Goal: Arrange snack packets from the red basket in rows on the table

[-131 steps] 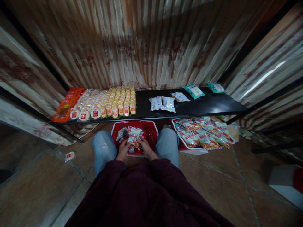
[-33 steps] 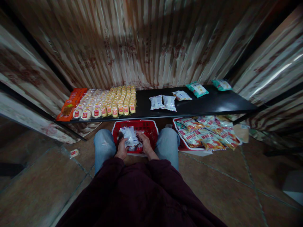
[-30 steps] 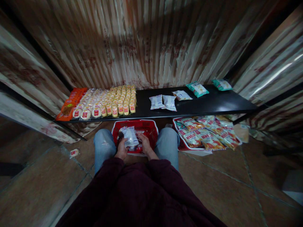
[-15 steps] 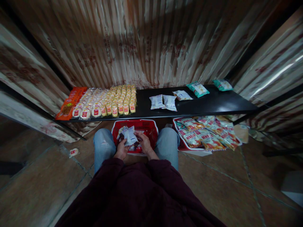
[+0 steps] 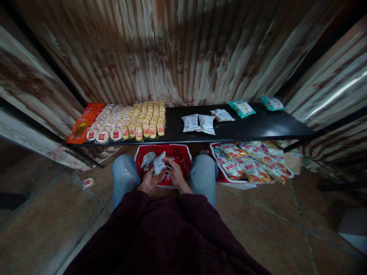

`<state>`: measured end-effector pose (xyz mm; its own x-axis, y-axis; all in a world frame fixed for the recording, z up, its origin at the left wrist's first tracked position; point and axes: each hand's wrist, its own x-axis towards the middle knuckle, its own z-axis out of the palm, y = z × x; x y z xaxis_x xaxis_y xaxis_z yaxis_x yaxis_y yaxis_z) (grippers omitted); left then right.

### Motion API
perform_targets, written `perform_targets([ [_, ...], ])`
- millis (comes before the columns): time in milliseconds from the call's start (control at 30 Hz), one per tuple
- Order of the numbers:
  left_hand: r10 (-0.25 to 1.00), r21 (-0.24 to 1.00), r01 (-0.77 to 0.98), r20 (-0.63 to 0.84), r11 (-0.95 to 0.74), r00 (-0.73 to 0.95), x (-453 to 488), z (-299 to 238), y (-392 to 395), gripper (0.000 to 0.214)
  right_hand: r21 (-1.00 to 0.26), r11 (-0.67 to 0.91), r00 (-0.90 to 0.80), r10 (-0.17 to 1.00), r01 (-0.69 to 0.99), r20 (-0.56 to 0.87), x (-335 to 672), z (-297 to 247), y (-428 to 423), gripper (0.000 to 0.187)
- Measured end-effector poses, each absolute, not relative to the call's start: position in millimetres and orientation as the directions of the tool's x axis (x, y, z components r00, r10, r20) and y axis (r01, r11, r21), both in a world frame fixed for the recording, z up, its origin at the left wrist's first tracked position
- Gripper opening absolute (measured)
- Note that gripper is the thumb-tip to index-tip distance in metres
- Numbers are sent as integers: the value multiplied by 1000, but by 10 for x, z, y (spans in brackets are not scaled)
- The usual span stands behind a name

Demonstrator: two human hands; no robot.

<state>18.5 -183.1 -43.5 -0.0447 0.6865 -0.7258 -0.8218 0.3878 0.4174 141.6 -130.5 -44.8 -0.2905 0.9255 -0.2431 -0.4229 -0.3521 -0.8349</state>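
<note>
At lower centre the left hand [image 5: 147, 182] grips a white snack packet [image 5: 159, 165] over the red basket [image 5: 185, 153]. The packet's long axis points up-frame toward the black shelf [image 5: 252, 128]. The right hand [image 5: 176, 175] touches the packet's right edge, but I cannot tell whether it grips.

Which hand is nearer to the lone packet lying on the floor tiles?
Left. The left hand, holding a white packet over the red basket, is on the side toward the floor packet; the right hand sits beyond it, farther right over the basket.
</note>
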Motion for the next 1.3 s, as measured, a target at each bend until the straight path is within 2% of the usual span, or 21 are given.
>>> perform_targets([
  [100,678,414,-824,-733,386,-51,188,-443,-1817,32,-862,-347,-257,930,-369,-264,1420,-441,-1299,36],
  [267,665,490,-832,-716,260,-214,174,-473,-1798,27,-927,-271,-211,953,-259,-219,1422,-511,-1269,39],
  [467,675,531,-819,-688,217,-267,153,-446,-1817,23,-994,-92,-202,974,63,-103,1448,-673,-1249,41],
  [633,695,569,-785,-667,244,-268,146,-416,-1828,28,-972,-80,-203,971,223,-126,1465,-684,-1260,44],
  [933,739,661,-706,-605,256,-298,195,-400,-1843,36,-977,-135,-207,964,164,-167,1437,-763,-1237,41],
  [1300,832,860,-431,-436,273,-343,269,-410,-1843,44,-974,-217,-233,946,56,-225,1426,-761,-1228,48],
])
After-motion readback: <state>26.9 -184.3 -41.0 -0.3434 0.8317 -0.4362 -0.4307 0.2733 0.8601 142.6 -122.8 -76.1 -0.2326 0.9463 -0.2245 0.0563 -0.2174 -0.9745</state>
